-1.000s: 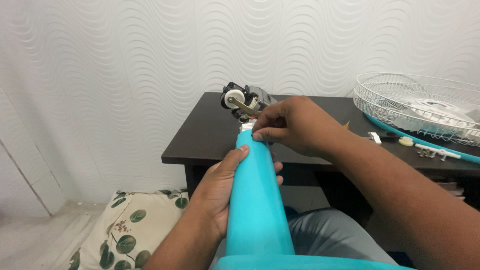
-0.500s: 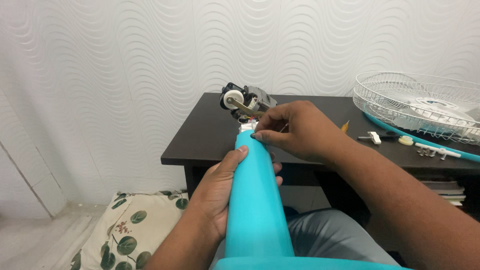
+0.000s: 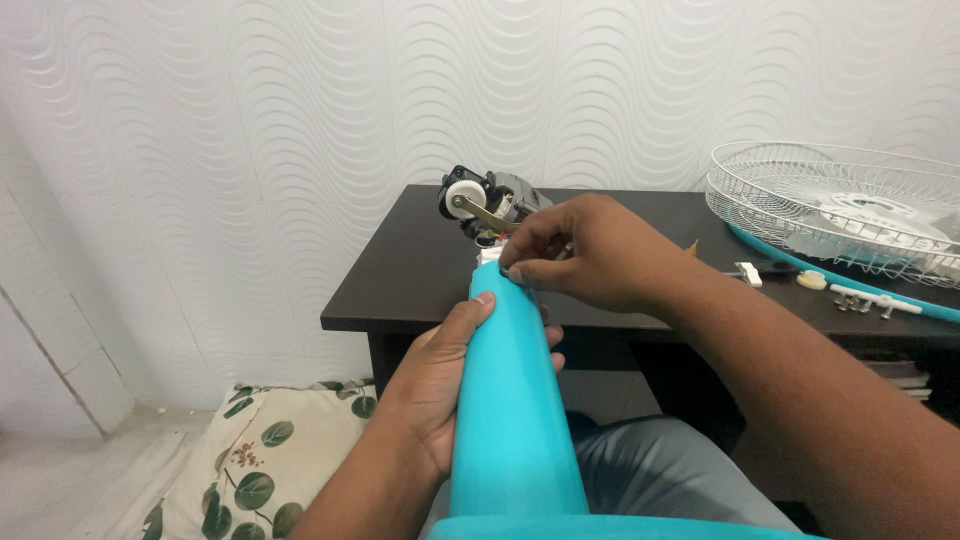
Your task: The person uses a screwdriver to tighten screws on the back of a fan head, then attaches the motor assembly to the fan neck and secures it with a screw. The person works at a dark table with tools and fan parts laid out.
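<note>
A turquoise fan stand column (image 3: 512, 410) rises from my lap toward the dark table. My left hand (image 3: 440, 385) wraps around its left side, thumb lying along the tube. A bare fan motor (image 3: 487, 205) with a white round part and a brass arm sits at the column's top end. My right hand (image 3: 585, 250) is at that top end, fingertips pinched together on something small at the tube's rim; what they pinch is too small to tell.
A dark table (image 3: 420, 270) stands against a wavy white wall. On its right lie white wire fan guards (image 3: 840, 210) over a turquoise rim, plus small white parts (image 3: 870, 300). A leaf-patterned cushion (image 3: 255, 460) lies on the floor at the left.
My right hand's fingers have shifted slightly at the top rim of the column. My left hand and the column stay put.
</note>
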